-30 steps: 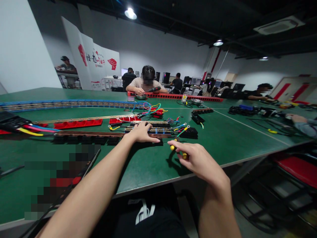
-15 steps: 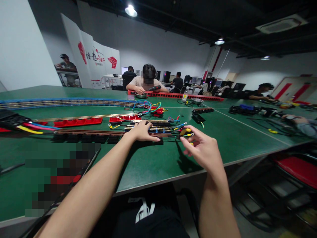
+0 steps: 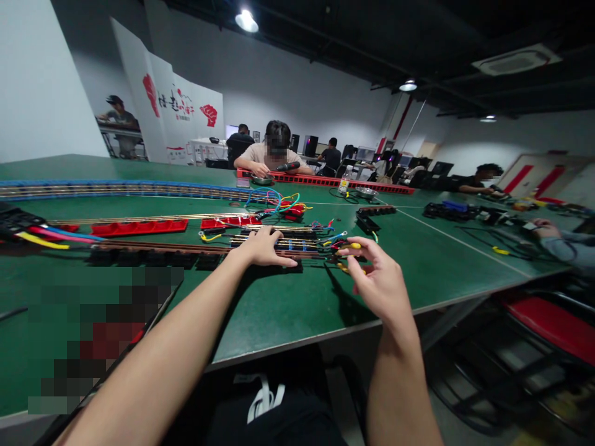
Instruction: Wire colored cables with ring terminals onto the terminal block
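My left hand (image 3: 263,248) lies across a black rail section (image 3: 302,246) with copper-coloured strips, its fingers over the far side and its thumb along the near edge. Just past the rail's right end, my right hand (image 3: 379,275) is closed around yellow-handled pliers (image 3: 352,246). Their jaws point left toward the wire ends and are too small to tell open from closed. Blue and green wires (image 3: 335,238), one with a ring terminal, stick out by the pliers. A longer rail with copper strips (image 3: 153,249) runs left from my left hand.
Red plastic channel pieces (image 3: 139,228) and a curved blue track (image 3: 121,189) lie further back. A coworker (image 3: 274,152) sits behind a long red rail (image 3: 325,181). A bottle (image 3: 344,181) and black parts (image 3: 449,212) are to the right. The table's edge (image 3: 297,342) runs close to me.
My right hand has shifted slightly with the pliers near the wire ends, and the pliers' handles have turned a little. My left hand stays on the rail section. The whole view has moved slightly.
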The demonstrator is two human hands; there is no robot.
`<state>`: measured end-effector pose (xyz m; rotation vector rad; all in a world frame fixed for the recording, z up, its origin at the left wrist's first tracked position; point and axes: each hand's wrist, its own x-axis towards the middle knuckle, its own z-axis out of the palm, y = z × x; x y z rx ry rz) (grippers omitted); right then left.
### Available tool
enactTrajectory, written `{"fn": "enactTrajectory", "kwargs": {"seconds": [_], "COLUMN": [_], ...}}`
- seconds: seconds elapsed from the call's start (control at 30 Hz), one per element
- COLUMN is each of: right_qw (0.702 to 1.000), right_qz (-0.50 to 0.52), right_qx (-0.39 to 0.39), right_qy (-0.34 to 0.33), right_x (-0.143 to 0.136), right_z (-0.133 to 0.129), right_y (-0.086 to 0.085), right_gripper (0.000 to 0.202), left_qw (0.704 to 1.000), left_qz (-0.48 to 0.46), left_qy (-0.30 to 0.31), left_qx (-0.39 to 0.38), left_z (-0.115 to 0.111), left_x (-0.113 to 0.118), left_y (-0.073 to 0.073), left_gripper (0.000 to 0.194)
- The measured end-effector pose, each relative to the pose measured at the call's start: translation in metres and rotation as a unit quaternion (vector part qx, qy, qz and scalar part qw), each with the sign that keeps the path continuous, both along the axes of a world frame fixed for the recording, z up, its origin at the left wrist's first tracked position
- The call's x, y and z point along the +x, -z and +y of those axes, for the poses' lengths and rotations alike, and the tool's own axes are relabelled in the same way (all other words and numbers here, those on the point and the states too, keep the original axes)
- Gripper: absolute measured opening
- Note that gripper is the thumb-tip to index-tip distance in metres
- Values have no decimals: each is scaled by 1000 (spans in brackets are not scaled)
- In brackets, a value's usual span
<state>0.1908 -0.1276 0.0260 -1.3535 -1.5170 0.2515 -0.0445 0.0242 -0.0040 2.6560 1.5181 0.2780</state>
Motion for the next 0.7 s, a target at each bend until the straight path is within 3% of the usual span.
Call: {"fn": "enactTrajectory", "kwargs": {"seconds": [0.2,0.5,0.6,0.7], "right_qw": [1000,991,985,981], "right_qz": [27,74,92,89], "right_qx": [5,112,146,161], "right_qy": [15,20,-9,-60], "right_x": [-3,-24,-46,-76], "right_z": [-8,-38,-27,2], "right_y": [-5,-16,-14,-19], "right_gripper": [43,50,55,56], "left_qw": [1000,1000,1000,1000], "left_qz": [-7,-13,-5,-5], "left_qy": [3,7,-2,-9], "left_qx": [-5,-1,-3,-12], "left_z": [-3,-4,-4,-7], "left_x": [0,0,0,0], "left_y": [-2,-3,-2,-3], "left_gripper": [113,112,115,113]}}
